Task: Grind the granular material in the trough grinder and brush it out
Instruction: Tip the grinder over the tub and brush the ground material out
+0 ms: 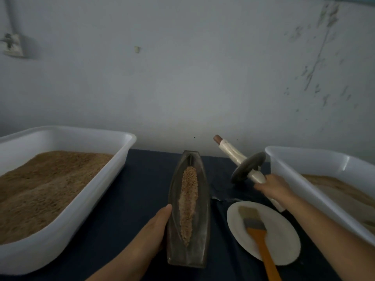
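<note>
Brown grain (188, 201) lay unground in the trough grinder (188, 258), steadied by the flat left hand (156, 228); the grinding wheel (248, 167) was gripped by the right hand (274, 187), brush (257, 230) untouched.

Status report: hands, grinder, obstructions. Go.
Left hand braces trough grinder, grain inside. Right hand grips grinding wheel, off trough. Nothing blocking.
</note>
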### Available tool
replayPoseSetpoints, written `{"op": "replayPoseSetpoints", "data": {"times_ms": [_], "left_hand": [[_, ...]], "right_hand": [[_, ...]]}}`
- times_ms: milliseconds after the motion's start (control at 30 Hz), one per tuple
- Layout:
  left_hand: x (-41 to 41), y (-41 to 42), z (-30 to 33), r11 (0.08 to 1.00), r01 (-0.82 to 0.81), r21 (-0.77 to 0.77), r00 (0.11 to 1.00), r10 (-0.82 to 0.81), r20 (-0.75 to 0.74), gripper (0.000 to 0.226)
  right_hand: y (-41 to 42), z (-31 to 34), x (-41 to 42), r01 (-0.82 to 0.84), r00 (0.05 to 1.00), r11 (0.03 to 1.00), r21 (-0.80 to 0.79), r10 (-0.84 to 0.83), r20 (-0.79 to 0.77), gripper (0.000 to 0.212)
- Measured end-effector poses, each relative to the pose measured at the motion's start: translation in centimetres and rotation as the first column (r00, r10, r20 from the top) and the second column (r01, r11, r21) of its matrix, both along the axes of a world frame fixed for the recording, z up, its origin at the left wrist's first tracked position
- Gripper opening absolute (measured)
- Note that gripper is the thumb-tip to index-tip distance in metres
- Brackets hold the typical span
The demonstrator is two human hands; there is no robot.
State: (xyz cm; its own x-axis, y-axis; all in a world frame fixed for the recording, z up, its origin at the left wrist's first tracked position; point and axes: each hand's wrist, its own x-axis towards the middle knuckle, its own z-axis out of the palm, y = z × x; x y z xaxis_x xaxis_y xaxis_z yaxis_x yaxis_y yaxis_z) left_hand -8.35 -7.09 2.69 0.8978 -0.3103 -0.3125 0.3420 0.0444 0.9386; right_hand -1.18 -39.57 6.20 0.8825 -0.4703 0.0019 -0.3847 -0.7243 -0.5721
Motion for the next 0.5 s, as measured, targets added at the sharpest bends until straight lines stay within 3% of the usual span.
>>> {"op": "replayPoseSetpoints", "data": {"times_ms": [300, 500], "left_hand": [[0.6, -0.1, -1.3, 0.997, -0.069, -0.03, 0.998, 0.068, -0.016, 0.045], [3.9, 0.1, -5.1, 0.996, -0.054, -0.078, 0.997, 0.049, -0.057, 0.051]], "right_hand": [[-2.0, -1.2, 0.0, -0.105, 0.994, 0.994, 0.015, 0.104, 0.024, 0.014], [-2.1, -1.6, 0.2, -0.158, 0.987, 0.983, -0.091, 0.156, -0.026, 0.027]]}}
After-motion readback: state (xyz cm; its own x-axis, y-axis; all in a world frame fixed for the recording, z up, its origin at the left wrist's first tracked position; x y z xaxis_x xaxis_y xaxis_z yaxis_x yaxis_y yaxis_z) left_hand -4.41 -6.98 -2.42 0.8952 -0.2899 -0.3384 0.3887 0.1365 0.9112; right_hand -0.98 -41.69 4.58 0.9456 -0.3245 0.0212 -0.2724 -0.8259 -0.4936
